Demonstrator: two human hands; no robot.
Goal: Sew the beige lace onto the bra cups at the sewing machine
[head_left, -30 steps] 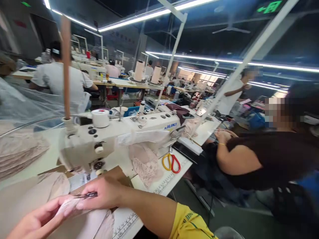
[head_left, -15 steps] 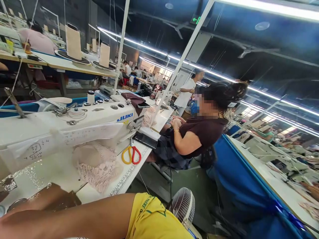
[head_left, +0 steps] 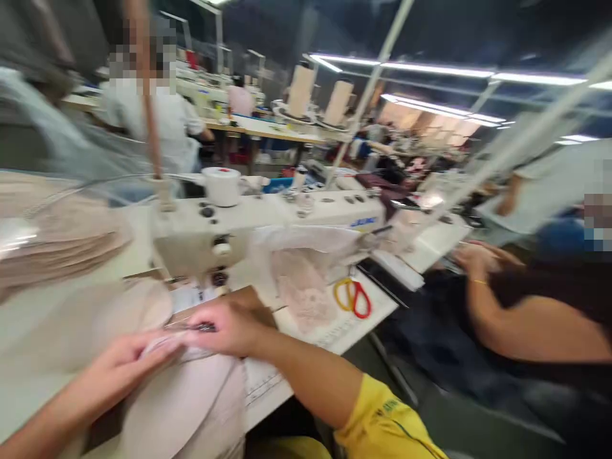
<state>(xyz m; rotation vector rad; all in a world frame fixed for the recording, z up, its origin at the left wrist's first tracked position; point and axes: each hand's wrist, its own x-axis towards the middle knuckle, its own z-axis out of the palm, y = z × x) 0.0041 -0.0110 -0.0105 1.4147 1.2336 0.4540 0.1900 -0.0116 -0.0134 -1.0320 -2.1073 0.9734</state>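
Note:
Pale pink cup-shaped fabric pieces [head_left: 179, 405] hang over the table edge below my hands. My left hand [head_left: 136, 354] pinches the top of this fabric, its fingers stretched toward my right hand. Closed beside it, my right hand [head_left: 229, 326] holds a small dark metal tool [head_left: 206, 326] that looks like thread snips; blur hides its details. Both hands are in front of a white JUKI sewing machine [head_left: 268, 217]. A pink lace piece [head_left: 306, 293] lies right of my hands, near scissors with one yellow and one red handle [head_left: 352, 297].
Stacked pale pink pieces [head_left: 62, 236] lie at the left. A white thread cone [head_left: 221, 186] stands behind the machine. A black phone-like slab [head_left: 382, 280] lies right of the scissors. A co-worker's arm [head_left: 516, 319] is close on the right; a person in white [head_left: 148, 121] sits behind.
The view has swung left, so the machine and scissors appear further right. Both my hands now show, together on the pink fabric; before, mostly my right arm was visible.

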